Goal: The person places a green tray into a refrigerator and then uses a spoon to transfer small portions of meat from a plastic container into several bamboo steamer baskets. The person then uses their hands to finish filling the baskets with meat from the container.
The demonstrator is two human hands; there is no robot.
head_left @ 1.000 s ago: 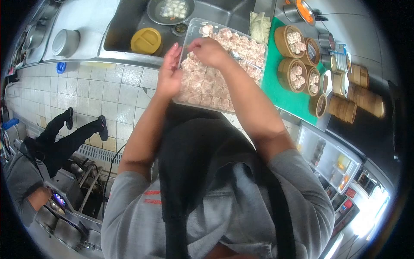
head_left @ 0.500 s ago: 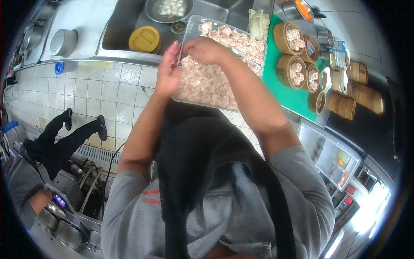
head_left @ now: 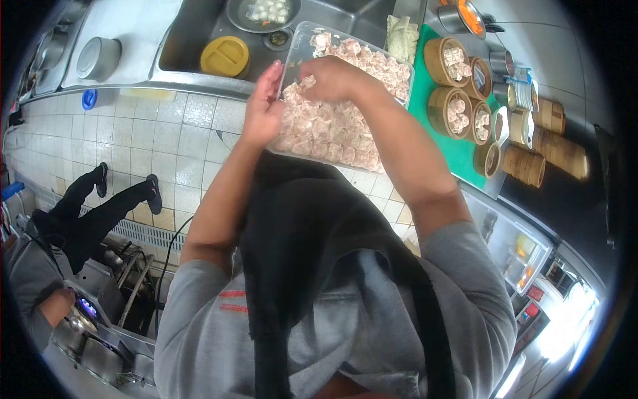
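By steel sink [head_left: 193, 40]: left fingers [head_left: 269, 83] together, right fingers [head_left: 320, 72] curled (grip unclear) over tray [head_left: 297, 34].

The scene was evenly and brightly lit; strong fisheye bending and black vignetting were seen at the edges, with glare lower right.

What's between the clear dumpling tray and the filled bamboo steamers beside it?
In the head view, a bare strip of green mat separates tray and steamers; a pale folded cloth lies at its far end.
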